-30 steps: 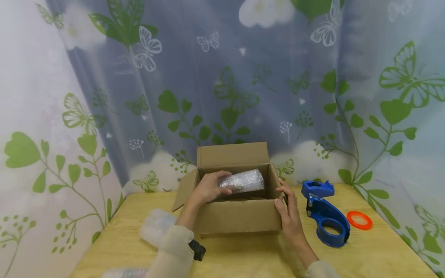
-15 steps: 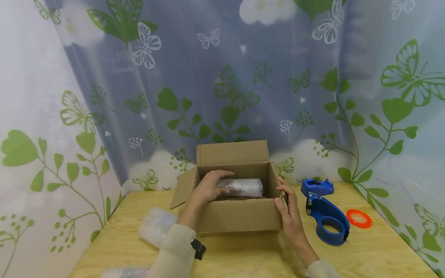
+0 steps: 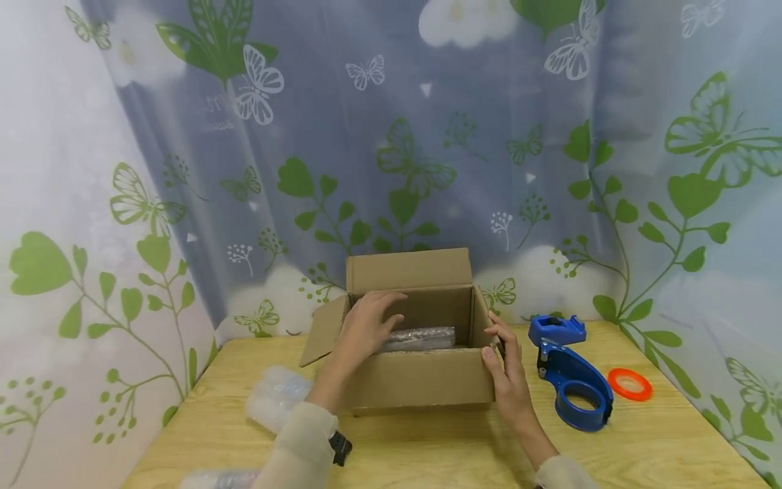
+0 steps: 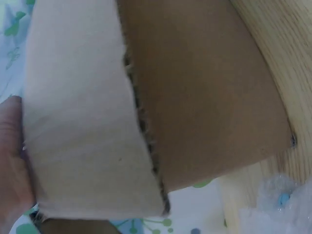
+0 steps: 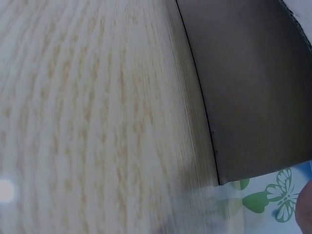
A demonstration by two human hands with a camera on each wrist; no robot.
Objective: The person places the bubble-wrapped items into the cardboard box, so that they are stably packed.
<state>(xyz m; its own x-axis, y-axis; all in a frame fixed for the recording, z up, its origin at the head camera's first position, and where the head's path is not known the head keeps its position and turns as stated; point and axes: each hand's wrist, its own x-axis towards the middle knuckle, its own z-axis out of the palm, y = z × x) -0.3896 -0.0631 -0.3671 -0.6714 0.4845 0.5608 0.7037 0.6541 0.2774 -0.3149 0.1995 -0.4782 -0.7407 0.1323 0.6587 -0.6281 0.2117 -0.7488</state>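
An open cardboard box [image 3: 421,380] stands on the wooden table, its back and left flaps folded outward. Inside lies a cylindrical bubble-wrapped bundle [image 3: 424,338], its lower part hidden by the front wall. My left hand [image 3: 366,326] is over the box's left side, fingers loosely spread, just above the bundle's left end and holding nothing. With my right hand [image 3: 510,377] I grip the box's right front corner, thumb on the front and fingers along the side. The left wrist view shows the left hand [image 4: 12,165] beside a cardboard panel; in the right wrist view only a fingertip [image 5: 304,209] shows.
Left of the box lies a bubble-wrapped bundle [image 3: 275,401], and another wrapped piece [image 3: 220,479] is at the front edge. To the right are a blue tape dispenser [image 3: 557,331], a blue hand-held tape cutter [image 3: 580,401] and an orange tape ring [image 3: 629,384]. A patterned curtain [image 3: 391,170] hangs behind.
The bubble-wrapped bundle has gone from tilted in my left hand to lying lower inside the box. My left hand has let go and lifted slightly. The right hand stays on the box.
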